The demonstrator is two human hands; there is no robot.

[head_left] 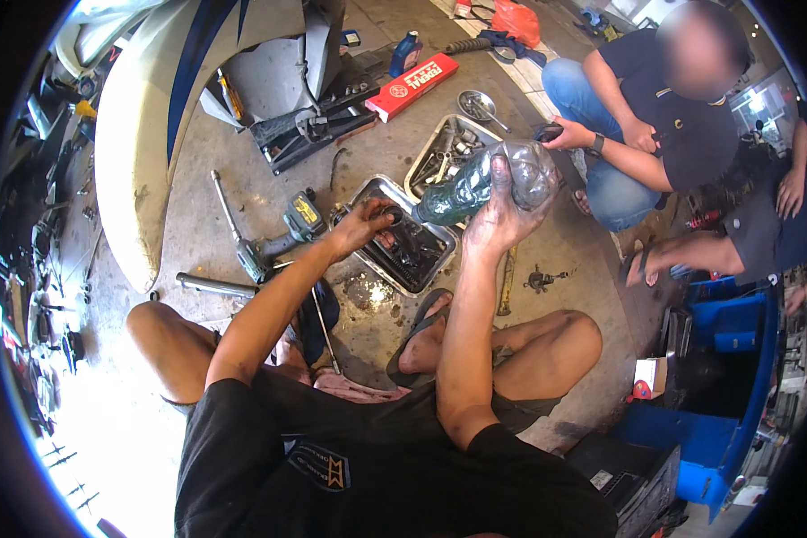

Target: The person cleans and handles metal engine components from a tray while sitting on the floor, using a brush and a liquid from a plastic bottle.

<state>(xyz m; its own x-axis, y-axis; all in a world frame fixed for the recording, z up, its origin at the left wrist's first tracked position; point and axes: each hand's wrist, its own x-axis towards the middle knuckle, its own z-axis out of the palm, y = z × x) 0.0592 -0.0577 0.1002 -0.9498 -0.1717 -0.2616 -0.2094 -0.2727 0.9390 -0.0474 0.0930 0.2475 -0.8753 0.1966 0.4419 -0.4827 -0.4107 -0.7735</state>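
My right hand (508,215) is wrapped round the base of a clear plastic bottle (457,195) with a greenish tint. The bottle lies tilted, its neck pointing down and left over a metal tray (446,267). At that tray's upper left edge, close to the bottle's mouth, my left hand (364,226) is closed on a small dark round part (394,214); its exact kind does not show. Dark, wet-looking residue and dark pieces lie in the tray. Right behind it, a second metal tray (414,184) holds several metal parts, partly hidden by the bottle.
A cordless impact wrench (282,235) lies left of the trays. Further back are a red box (412,86), a blue bottle (405,54) and a round metal bowl (477,106). White-and-blue bodywork (139,152) stands at left. A person (663,117) squats at right, near a blue stand (735,377).
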